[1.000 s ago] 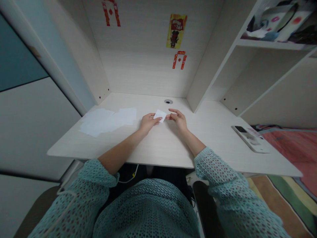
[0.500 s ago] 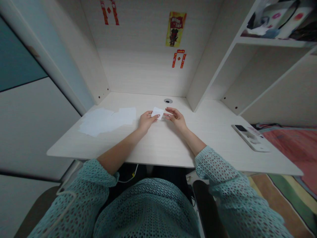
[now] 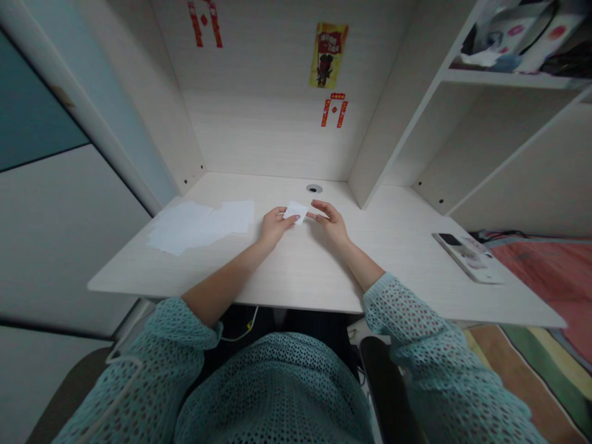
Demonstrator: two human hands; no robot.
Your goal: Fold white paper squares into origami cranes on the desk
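Note:
A small folded white paper (image 3: 296, 211) rests on the pale wooden desk (image 3: 305, 265) at its middle. My left hand (image 3: 272, 226) pinches the paper's left edge with its fingers curled. On the paper's right side, my right hand (image 3: 329, 222) touches the edge with fingertips, the fingers partly stretched out. Both forearms lie over the desk, in teal knitted sleeves.
Several loose white paper sheets (image 3: 198, 225) lie at the desk's left. A white remote (image 3: 467, 257) sits at the right. A round cable hole (image 3: 314, 188) is behind the hands. Shelves (image 3: 499, 80) rise at the right, stickers (image 3: 328, 55) hang on the back wall.
The small paper and both hands have shifted slightly left and away from me. The paper looks a little smaller, more folded.

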